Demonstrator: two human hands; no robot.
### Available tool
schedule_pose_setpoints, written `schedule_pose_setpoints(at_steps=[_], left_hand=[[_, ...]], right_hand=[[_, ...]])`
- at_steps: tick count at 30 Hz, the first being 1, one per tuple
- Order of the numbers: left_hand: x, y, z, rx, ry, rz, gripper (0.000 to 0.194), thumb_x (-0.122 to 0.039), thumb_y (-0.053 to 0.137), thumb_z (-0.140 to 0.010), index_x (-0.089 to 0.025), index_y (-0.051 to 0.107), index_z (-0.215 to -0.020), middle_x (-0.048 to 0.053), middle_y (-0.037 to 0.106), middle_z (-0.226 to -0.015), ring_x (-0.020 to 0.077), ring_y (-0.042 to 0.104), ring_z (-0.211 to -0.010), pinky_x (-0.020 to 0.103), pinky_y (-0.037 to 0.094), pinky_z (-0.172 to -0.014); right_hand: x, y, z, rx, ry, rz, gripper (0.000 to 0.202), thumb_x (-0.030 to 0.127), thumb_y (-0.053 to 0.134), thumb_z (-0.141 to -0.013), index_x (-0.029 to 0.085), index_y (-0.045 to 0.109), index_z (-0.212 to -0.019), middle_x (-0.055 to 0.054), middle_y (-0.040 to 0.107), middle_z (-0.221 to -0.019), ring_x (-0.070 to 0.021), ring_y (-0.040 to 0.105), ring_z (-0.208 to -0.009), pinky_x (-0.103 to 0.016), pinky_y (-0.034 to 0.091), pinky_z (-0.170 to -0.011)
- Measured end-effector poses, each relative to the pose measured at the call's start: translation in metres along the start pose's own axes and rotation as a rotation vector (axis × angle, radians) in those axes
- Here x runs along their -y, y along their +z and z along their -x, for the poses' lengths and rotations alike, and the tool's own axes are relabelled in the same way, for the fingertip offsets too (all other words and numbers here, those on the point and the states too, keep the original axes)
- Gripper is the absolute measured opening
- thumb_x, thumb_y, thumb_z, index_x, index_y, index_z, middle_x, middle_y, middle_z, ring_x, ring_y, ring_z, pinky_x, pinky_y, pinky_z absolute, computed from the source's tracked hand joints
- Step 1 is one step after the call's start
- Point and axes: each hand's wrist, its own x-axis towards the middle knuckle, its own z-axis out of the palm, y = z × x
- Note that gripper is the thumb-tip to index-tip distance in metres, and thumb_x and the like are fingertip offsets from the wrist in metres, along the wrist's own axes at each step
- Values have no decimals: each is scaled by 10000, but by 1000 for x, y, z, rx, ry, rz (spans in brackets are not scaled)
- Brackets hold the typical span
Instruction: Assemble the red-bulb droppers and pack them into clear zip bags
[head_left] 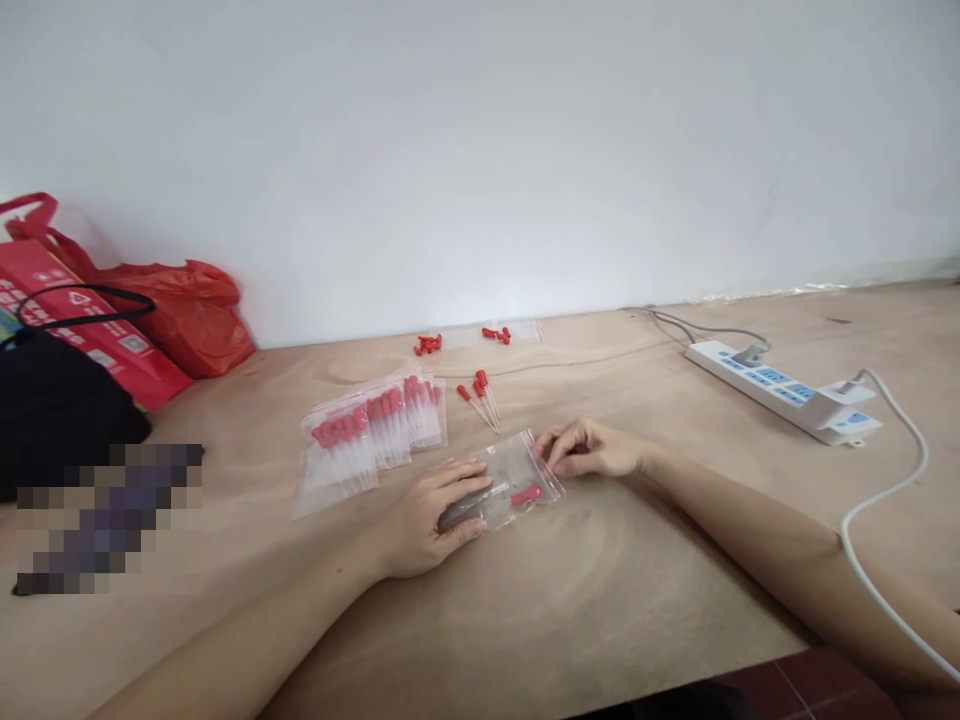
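Observation:
A clear zip-lock bag (504,466) lies on the wooden tabletop between my hands, its red-striped mouth toward the right. Inside it shows the red rubber bulb (526,495) of a dropper; any tube is hard to make out. My left hand (439,515) rests over the closed end of the bag, fingers stretched out and thumb apart. At the mouth, my right hand (585,449) has its curled fingers pinched on the edge near the zip strip. Just beyond the bag are a few loose droppers (480,390) with red bulbs and thin clear tubes.
Several bagged droppers (367,425) lie overlapped left of centre. Loose red bulbs (429,345) and more red pieces (496,335) sit near the wall. A white power strip (780,390) with a trailing cable (889,590) is at right. Red bags (187,315) and black fabric (64,415) stand left.

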Motion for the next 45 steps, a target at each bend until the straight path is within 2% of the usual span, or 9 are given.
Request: schedule_pose_setpoints(at_steps=[4,8,12,17,25,33,36,41,45], left_hand=[[0,0,1,8,-8,11,421,-382,461,-828,-220,455,-1218,63,414,-1318,216,356,-1225,438,266,-1032],[-2,-2,1,6,-6,23,424,-379,466,-824,-199,469,-1208,71,416,-1317,218,359,-1224,427,269,-1035],[-3,-3,2,12,-14,22,420,-371,469,-824,-202,470,-1208,70,423,-1311,219,370,-1216,435,275,-1029],[-4,-3,2,8,-14,28,408,-360,485,-817,-205,485,-1195,69,437,-1301,215,376,-1212,426,283,-1025],[-4,-3,2,5,-14,41,412,-364,484,-817,-200,484,-1195,71,436,-1301,223,372,-1214,443,274,-1026],[1,0,1,4,-10,33,410,-379,472,-825,-237,467,-1209,53,422,-1313,218,360,-1222,439,272,-1028],[2,0,1,10,-3,26,411,-389,461,-831,-244,459,-1216,48,414,-1319,215,351,-1229,441,258,-1035],[2,0,2,24,-2,24,423,-396,451,-836,-239,446,-1228,49,398,-1331,211,335,-1238,439,242,-1044],[1,-1,2,31,-16,32,422,-394,451,-837,-240,446,-1229,48,400,-1329,212,333,-1239,447,242,-1042]], right_hand=[[-19,-8,-34,-396,201,92,296,439,589,-683,146,596,-720,-17,586,-694,-120,527,-623,-277,427,-617],[-25,-1,-86,-630,307,409,533,488,638,-601,142,500,-983,-57,592,-839,-153,550,-719,-293,429,-669],[-14,11,-125,-566,427,655,855,590,614,-569,97,325,-1205,-172,549,-1045,-252,541,-943,-342,411,-754],[-5,19,-143,-370,458,878,459,396,431,-796,163,379,-1189,-159,554,-1086,-267,540,-986,-349,398,-778],[-15,-4,-120,-372,551,921,315,233,381,-811,118,459,-1094,-185,587,-1003,-276,574,-898,-343,408,-714],[-28,-38,-61,-442,545,876,354,382,420,-822,156,506,-1080,-131,606,-1019,-244,567,-907,-303,403,-735],[-33,-42,-57,-533,494,781,412,417,400,-832,141,502,-1120,-132,579,-1093,-234,546,-968,-300,394,-791],[-39,-43,-57,-587,445,721,347,250,309,-866,144,514,-1125,-118,558,-1133,-209,506,-1044,-297,374,-842],[-47,-45,-52,-638,405,646,411,218,310,-842,163,391,-1241,-91,582,-1067,-184,544,-952,-304,403,-803]])
